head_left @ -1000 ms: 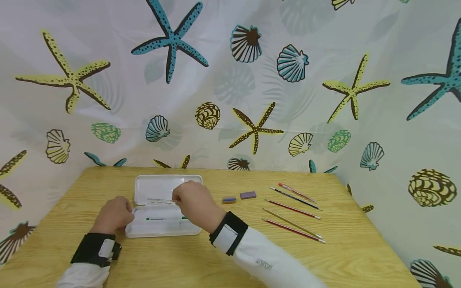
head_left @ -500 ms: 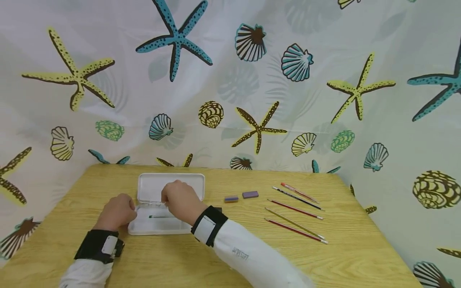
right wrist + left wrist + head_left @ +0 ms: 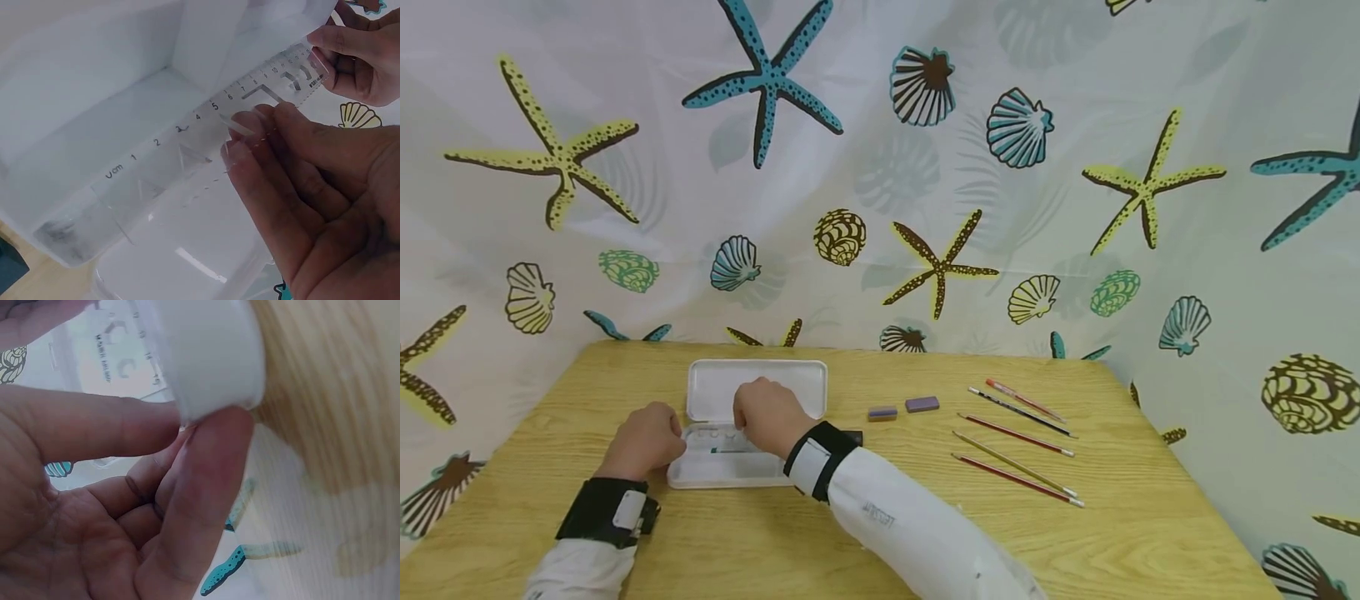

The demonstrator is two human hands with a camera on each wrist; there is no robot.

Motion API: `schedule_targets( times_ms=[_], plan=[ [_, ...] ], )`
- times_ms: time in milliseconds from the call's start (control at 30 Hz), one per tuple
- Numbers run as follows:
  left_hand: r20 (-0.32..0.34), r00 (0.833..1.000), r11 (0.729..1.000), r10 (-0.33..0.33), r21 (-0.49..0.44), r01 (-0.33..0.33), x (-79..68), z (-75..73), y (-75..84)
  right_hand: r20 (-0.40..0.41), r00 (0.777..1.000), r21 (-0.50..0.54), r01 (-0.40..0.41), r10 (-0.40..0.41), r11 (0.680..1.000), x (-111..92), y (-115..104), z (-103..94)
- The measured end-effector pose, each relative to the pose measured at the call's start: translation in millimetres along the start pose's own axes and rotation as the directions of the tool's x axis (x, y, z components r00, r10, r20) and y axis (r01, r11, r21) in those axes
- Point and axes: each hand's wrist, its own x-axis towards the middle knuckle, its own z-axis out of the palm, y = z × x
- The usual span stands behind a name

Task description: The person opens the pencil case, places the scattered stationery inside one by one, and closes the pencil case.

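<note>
Working at a wooden table before a starfish-and-shell sheet, a person tends a white pencil case, which lies open with its far half folded back, likely to leave the inside in reach. The left hand pinches the left end of the near half between thumb and finger — probably to steady it. The right hand pinches a clear ruler by the edge between thumb and fingertips, seemingly to keep clear of the case wall; the ruler runs lengthwise over the near half, though whether it touches bottom cannot be told. At right, four pencils and a red-topped pen lie slantwise and apart, perhaps so each stays distinct. A green-ended pen sits inside the case. Smallest — the purple eraser and two-tone eraser, between case and pencils
</note>
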Motion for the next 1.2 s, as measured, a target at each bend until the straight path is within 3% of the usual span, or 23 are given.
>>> schedule_targets(
  times_ms=[267,633,1200],
  plan=[
    [-0.008,1.0,1.0,0.01,-0.002,-0.01,1.2,0.6,-1.6,0.047,0.998,-0.02,-0.041,0.042,0.999,6,-3,5.2],
    [-0.006,1.0,1.0,0.018,-0.01,-0.018,0.0,1.0,-2.2,-0.014,1.0,-0.135,-0.009,0.007,0.991,10,-4,18.4],
    [0.001,1.0,1.0,0.014,-0.011,-0.014,-0.3,2.0,-0.1,-0.022,1.0,-0.147,0.011,-0.014,0.989,0,-2,-0.5]
  ],
)
